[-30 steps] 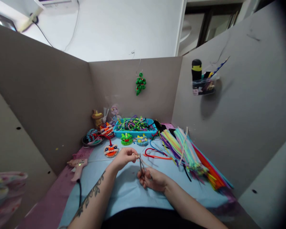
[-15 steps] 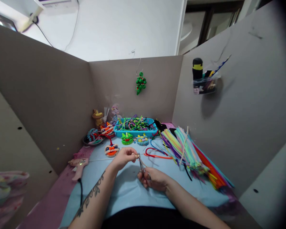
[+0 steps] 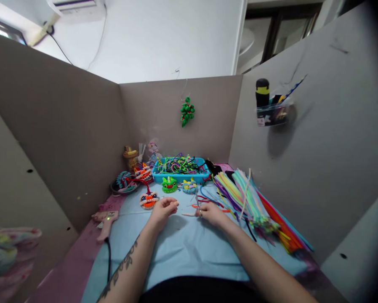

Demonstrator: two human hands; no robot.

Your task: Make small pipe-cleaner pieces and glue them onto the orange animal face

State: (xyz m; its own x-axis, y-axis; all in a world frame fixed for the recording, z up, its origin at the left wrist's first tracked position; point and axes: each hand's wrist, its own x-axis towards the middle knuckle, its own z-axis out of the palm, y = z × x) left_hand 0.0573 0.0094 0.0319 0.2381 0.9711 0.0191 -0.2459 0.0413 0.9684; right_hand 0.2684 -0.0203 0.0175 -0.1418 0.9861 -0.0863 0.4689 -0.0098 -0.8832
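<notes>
My right hand (image 3: pixel 211 213) is closed around small metal scissors (image 3: pixel 198 199), whose blades point up and away from me. A short beige pipe cleaner (image 3: pixel 188 214) sticks out leftward from the same hand's fingers. Facing it, my left hand (image 3: pixel 163 211) is in a pinch, thumb against fingertips; a tiny pale bit may be between them, too small to name. A gap separates the two hands above the blue cloth (image 3: pixel 182 256). Just beyond the left hand lies an orange and white lion-head piece (image 3: pixel 149 200) made of fuzzy stems.
Behind stand a green head (image 3: pixel 169 185), a blue-yellow head (image 3: pixel 189 186) and a blue tray (image 3: pixel 163 179) of stem scraps. Pipe cleaner bundles (image 3: pixel 248 198) lie right. A pink glue gun (image 3: pixel 106 221) with a cord lies left. Grey panels enclose the table.
The scissors have come away from my left fingertips. My right hand has moved up and right, turning the blades away from me; the beige stem now shows at its fingers.
</notes>
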